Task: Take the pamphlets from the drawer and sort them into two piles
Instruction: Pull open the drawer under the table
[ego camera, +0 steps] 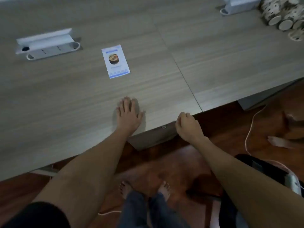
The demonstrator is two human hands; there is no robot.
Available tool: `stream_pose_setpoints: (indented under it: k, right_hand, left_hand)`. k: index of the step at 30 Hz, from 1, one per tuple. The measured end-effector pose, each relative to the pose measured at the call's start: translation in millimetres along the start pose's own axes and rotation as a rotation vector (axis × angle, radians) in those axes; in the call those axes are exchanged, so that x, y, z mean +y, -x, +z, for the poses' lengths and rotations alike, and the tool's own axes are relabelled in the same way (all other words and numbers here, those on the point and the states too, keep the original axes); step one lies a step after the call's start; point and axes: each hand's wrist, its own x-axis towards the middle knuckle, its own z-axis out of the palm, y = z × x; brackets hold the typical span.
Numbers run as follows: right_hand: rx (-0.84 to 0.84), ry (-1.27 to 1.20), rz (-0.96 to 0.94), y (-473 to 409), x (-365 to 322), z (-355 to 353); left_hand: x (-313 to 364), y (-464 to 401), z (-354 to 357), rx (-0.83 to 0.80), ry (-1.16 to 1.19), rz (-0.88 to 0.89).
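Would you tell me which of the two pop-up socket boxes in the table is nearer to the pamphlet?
The socket box on the left, lid raised, sits beside the pamphlet. The other socket box is away at the far right edge, next to the patterned mugs.

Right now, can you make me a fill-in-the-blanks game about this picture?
1. The left hand lies ____ on the table.
2. The number of pamphlets lying on the table is ____.
3. The right hand curls at the table's ____, by the drawer.
4. The pamphlet shows a bowl of ____.

Missing words: flat; one; edge; food
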Motion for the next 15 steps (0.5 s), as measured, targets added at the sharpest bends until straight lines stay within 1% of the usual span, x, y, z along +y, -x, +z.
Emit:
stream_pose_setpoints:
  k: [3,4,6,9,11,15]
  right_hand:
    - [-0.135,-0.092,0.087,3,3,28]
    - [-0.201,-0.109,0.114,6,2,36]
    - [-0.28,-0.174,0.152,6,1,54]
    - [-0.32,-0.31,0.24,-5,-2,74]
    - [-0.332,-0.384,0.298,-14,-3,87]
    - [-0.36,-0.52,0.409,-34,-4,105]
  left_hand:
    - [-11,-5,16,0.039,-0.033,-0.013]
    - [-14,-4,18,0.066,-0.034,0.002]
    - [-18,-4,28,0.13,-0.037,0.019]
    - [-20,-7,35,0.238,-0.041,0.01]
    - [-22,-8,40,0.273,-0.034,0.002]
    - [-23,-10,40,0.258,-0.007,-0.008]
